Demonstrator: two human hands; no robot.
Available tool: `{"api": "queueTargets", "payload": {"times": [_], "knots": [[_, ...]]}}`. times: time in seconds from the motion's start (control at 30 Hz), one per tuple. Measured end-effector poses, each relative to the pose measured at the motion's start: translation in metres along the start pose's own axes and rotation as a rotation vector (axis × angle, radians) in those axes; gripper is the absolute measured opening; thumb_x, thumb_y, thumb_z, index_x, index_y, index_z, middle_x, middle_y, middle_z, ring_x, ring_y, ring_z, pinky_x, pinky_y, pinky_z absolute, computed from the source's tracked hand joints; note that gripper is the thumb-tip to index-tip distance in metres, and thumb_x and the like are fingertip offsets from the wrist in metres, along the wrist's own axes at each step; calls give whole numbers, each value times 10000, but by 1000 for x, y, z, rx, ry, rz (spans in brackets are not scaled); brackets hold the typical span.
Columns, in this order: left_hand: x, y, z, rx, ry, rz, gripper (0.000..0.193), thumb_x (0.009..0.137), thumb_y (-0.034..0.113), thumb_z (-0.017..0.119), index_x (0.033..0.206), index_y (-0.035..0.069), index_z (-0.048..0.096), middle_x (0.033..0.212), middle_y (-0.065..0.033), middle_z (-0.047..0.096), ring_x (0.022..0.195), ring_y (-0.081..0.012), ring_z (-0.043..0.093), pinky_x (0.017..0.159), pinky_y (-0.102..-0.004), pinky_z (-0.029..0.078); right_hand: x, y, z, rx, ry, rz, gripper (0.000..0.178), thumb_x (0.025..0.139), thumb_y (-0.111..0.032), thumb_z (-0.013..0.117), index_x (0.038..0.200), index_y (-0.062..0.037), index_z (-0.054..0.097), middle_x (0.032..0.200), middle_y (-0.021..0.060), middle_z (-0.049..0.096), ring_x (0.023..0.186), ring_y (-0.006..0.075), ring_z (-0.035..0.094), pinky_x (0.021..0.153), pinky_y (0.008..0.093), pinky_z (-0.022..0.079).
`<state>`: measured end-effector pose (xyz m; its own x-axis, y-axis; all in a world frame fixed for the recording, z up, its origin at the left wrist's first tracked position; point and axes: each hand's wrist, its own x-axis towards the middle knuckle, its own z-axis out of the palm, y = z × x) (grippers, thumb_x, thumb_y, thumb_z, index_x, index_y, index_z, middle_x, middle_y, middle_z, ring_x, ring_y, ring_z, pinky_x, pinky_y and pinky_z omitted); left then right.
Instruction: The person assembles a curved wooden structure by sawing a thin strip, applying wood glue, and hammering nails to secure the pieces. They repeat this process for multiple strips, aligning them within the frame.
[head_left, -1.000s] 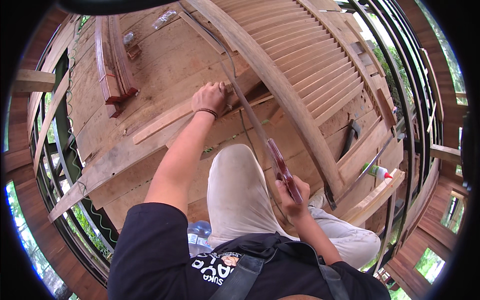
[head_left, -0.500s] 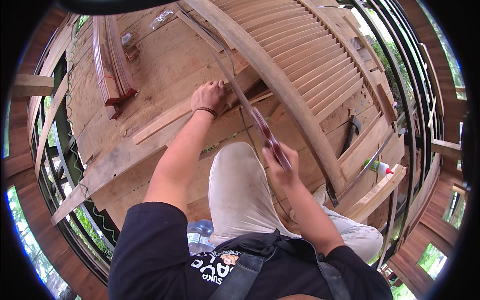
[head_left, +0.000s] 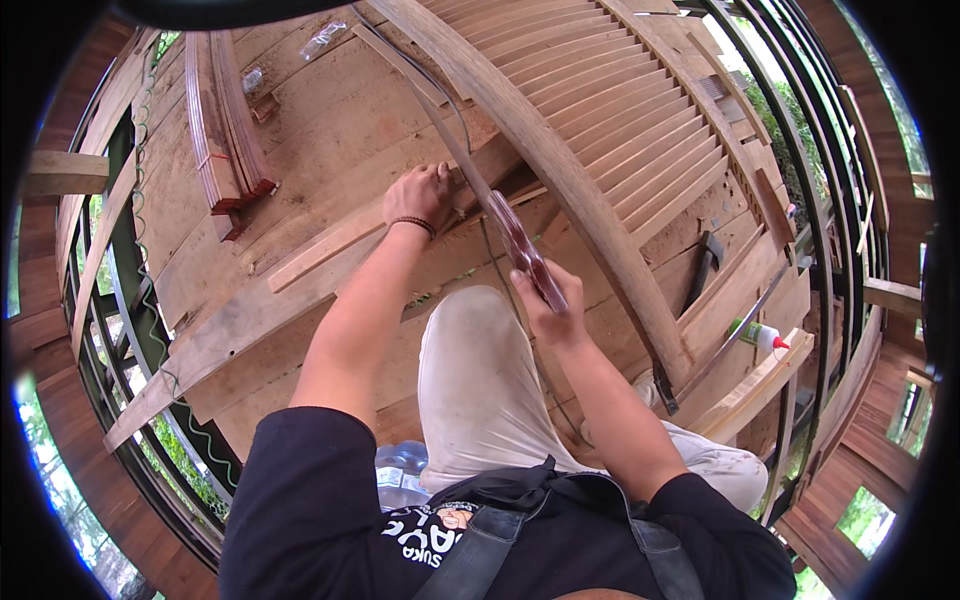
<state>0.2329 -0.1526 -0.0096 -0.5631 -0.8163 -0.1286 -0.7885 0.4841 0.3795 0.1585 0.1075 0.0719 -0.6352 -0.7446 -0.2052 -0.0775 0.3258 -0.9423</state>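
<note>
My right hand (head_left: 552, 303) is wrapped around the glossy brown handle of a handsaw (head_left: 519, 243). The saw's thin blade, seen nearly edge-on, reaches forward and to the left, across a wooden board (head_left: 497, 157). Just left of the blade, my left hand (head_left: 420, 193) presses down with curled fingers and grips the board, whose near end is hidden under it. A narrow wooden strip (head_left: 330, 247) lies beside my left wrist.
A slatted wooden panel with a curved rail (head_left: 570, 165) fills the far right. Bundled reddish strips (head_left: 222, 130) lie at the far left. To the right are a hammer-like tool (head_left: 703, 268) and a glue bottle (head_left: 760, 334). A cable (head_left: 490, 250) runs below the work.
My right hand has pushed the saw forward and slightly left, so the handle is now nearer the board. My left hand has stayed in place.
</note>
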Motion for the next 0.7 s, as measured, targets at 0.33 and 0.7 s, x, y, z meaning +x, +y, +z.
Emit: {"api": "queueTargets", "payload": {"times": [0.33, 0.7], "knots": [[1, -11, 4, 8, 30, 9, 396, 1039, 388, 448, 1009, 108, 726, 1061, -183, 732, 1018, -381, 700, 871, -498, 564, -4, 15, -7, 15, 4, -44, 107, 899, -79, 749, 852, -11, 681, 671, -7, 583, 608, 73, 507, 555, 285, 422], [-12, -12, -12, -36, 28, -11, 493, 1059, 409, 399, 1001, 99, 778, 1087, -153, 748, 1040, -342, 706, 925, -468, 553, -99, 41, -39, 77, 21, 49, 55, 952, -26, 669, 981, -5, 711, 671, -54, 515, 594, 37, 455, 541, 229, 335]]}}
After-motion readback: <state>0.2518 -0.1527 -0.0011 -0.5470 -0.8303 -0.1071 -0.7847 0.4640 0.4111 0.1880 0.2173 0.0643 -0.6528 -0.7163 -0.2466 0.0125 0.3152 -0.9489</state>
